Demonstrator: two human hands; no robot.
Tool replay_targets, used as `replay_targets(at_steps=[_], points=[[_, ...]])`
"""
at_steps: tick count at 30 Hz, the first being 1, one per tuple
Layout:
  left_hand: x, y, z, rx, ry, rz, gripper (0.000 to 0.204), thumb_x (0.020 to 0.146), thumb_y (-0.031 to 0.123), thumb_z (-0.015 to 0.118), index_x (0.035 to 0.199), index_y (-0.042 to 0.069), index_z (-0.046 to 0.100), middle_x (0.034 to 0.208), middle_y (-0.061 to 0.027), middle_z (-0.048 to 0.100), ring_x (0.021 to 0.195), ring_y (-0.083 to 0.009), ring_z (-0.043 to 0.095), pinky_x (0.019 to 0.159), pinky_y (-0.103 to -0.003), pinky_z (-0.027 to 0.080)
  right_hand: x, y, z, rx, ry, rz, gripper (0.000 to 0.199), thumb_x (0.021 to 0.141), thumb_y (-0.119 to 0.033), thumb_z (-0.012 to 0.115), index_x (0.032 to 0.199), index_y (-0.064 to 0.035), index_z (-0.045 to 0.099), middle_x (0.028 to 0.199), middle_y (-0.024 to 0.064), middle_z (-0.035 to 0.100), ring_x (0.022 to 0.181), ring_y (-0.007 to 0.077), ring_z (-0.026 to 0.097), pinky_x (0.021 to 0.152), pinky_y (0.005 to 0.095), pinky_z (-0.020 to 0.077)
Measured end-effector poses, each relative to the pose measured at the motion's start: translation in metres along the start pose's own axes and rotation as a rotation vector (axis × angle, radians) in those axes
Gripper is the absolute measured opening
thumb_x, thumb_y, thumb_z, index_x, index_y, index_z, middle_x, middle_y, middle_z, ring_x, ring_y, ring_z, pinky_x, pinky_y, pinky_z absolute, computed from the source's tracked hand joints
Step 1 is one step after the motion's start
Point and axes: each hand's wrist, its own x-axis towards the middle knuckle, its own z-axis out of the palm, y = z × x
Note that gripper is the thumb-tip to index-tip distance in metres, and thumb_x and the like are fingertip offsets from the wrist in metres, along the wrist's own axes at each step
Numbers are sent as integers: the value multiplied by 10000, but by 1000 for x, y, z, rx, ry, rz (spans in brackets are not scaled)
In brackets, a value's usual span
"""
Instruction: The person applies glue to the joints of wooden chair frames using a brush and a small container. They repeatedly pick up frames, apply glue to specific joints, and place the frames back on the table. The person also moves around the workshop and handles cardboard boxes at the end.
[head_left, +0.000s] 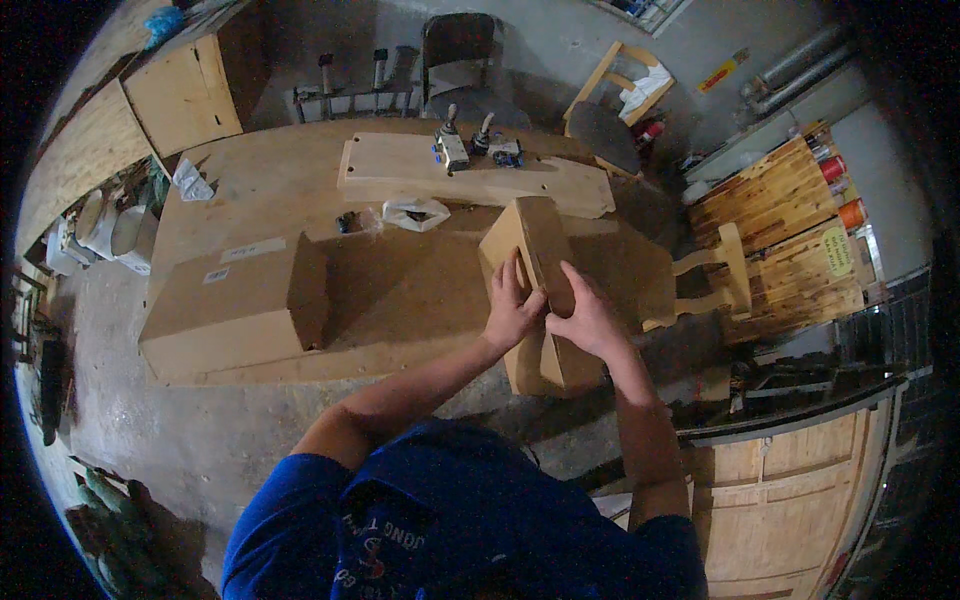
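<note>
A narrow brown cardboard box (pixel 540 225) stands on edge at the near right part of the wooden table (pixel 400 345), tilted a little. My left hand (pixel 513 312) rests against its left side, fingers stretched up the panel and thumb near the long edge. From the other side my right hand (pixel 590 322) presses on it, thumb at the same edge and fingers along the right panel. Both hands hold the box between them. The fingertips of my right hand are partly hidden. Farther left lies a larger cardboard box (pixel 230 300) with pale labels.
A pale wooden board (pixel 385 165) at the table's far side carries two small devices with upright handles (pixel 453 150). A white ring-shaped item (pixel 415 213) lies before it. Chairs stand behind the table, including a dark chair (pixel 458 45); a wooden chair (pixel 735 270) is at right.
</note>
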Motion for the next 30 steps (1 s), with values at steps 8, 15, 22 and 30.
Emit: replay_targets(at_steps=[8, 15, 22, 30], points=[[3, 17, -25, 64, -56, 39, 852, 764, 155, 628, 1436, 102, 106, 1438, -241, 113, 1348, -399, 120, 1076, -440, 230, 10, -10, -13, -332, 54, 143, 618, 762, -147, 575, 1323, -1, 362, 1138, 265, 542, 1061, 397, 527, 911, 418, 424], [-23, 7, -63, 228, -92, 18, 459, 827, 129, 473, 1284, 88, 456, 1412, -238, 203, 1354, -378, 144, 1085, -437, 216, 45, 89, -106, 316, -123, -10, 370, 822, -75, 525, 1182, 10, 511, 1021, 79, 609, 899, 137, 566, 805, 281, 449], [-56, -16, -78, 672, 318, -276, 709, 794, 244, 614, 1383, 115, 241, 1400, -271, 169, 1317, -426, 205, 1029, -458, 316, 93, 71, -128, 461, -315, -202, 346, 839, -94, 574, 1158, 28, 519, 1033, 47, 605, 931, 119, 550, 837, 264, 432], [-122, -57, -22, 757, 338, -323, 743, 752, 7, 526, 1400, 32, 164, 1387, -314, 159, 1271, -487, 234, 1045, -468, 300, 153, 155, -129, -776, 213, -488, 456, 828, -189, 569, 1263, -113, 454, 1261, 108, 482, 1157, 318, 448, 924, 458, 400]])
